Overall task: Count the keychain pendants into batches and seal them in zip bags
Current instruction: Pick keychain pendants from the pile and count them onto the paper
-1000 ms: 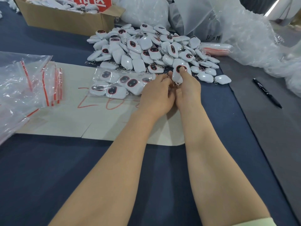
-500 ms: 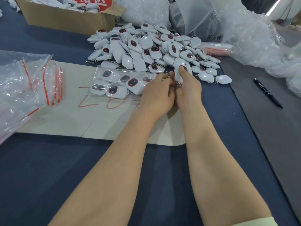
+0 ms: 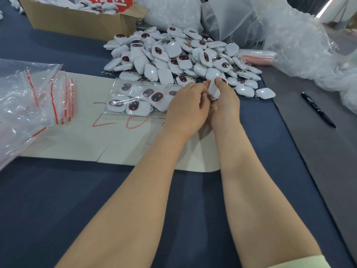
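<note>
Head view, both forearms reach forward over the desk (image 3: 58, 209), which is covered in dark blue cloth.

Hands: pressed close together, just in front of the pile.
- Right hand (image 3: 225, 105) pinches 1 white pendant (image 3: 213, 89), thumb on its top end, and holds it upright, clear of the desk.
- Left hand (image 3: 185, 107) has its fingers curled in toward the lower end of the same pendant. I cannot tell whether they grip it or its metal ring; that contact is hidden.

Task items:
- Loose pendants (image 3: 173, 55) lie heaped at the far centre of the desk. They are white shells, some showing a dark oval with a red rim, with metal clasps among them.
- 1 filled zip bag (image 3: 139, 99) lies flat just left of the left hand, touching the near edge of the heap. At least 6 pendants show through it.
- Empty zip bags (image 3: 38, 93) with red seal strips lie stacked at the left.

Other:
- A pale cardboard sheet (image 3: 77, 144) lies under the filled bag and the hands, with red marks (image 3: 108, 120) partly covered.
- A brown carton (image 3: 77, 24) at far left holds more white pieces.
- Bubble wrap (image 3: 299, 35) and white plastic sacks (image 3: 170, 12) lie behind the heap.
- A black pen (image 3: 317, 110) lies on the grey surface to the right, well apart from the hands.
</note>
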Action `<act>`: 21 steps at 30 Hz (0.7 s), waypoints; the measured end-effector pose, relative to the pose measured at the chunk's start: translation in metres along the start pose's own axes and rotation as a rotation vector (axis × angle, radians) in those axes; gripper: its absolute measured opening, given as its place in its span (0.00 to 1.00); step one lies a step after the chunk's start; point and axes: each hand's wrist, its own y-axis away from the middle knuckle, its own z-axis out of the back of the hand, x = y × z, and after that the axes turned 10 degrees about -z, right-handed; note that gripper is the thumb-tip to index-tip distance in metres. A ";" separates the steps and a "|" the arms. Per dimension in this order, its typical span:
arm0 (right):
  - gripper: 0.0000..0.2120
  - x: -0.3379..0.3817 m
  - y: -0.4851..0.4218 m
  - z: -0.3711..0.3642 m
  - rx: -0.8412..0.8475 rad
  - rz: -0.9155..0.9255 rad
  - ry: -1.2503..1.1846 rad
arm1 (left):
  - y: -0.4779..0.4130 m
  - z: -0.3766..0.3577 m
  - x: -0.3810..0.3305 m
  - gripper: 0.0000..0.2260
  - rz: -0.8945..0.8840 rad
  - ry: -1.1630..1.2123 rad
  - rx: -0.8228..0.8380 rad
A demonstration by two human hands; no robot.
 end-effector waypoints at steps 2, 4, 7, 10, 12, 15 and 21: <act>0.03 0.000 0.000 0.000 -0.004 -0.015 0.019 | 0.001 0.001 -0.001 0.09 0.001 0.039 0.014; 0.05 0.000 0.001 0.000 0.000 -0.024 0.024 | 0.002 0.001 -0.001 0.08 -0.006 0.051 0.040; 0.08 0.000 0.003 0.000 0.000 -0.039 0.018 | 0.002 0.001 -0.001 0.08 -0.008 0.058 0.055; 0.15 0.001 0.004 0.000 -0.018 -0.044 0.038 | 0.002 0.001 -0.002 0.08 -0.015 0.062 0.057; 0.15 0.001 0.006 0.001 -0.047 -0.031 0.069 | 0.002 0.002 -0.003 0.08 -0.024 0.070 0.064; 0.12 0.002 0.008 0.002 -0.054 -0.034 0.092 | 0.002 0.001 -0.006 0.09 -0.023 0.070 0.106; 0.05 0.002 0.010 0.000 -0.021 -0.032 0.068 | 0.003 0.003 -0.009 0.09 -0.011 0.054 0.126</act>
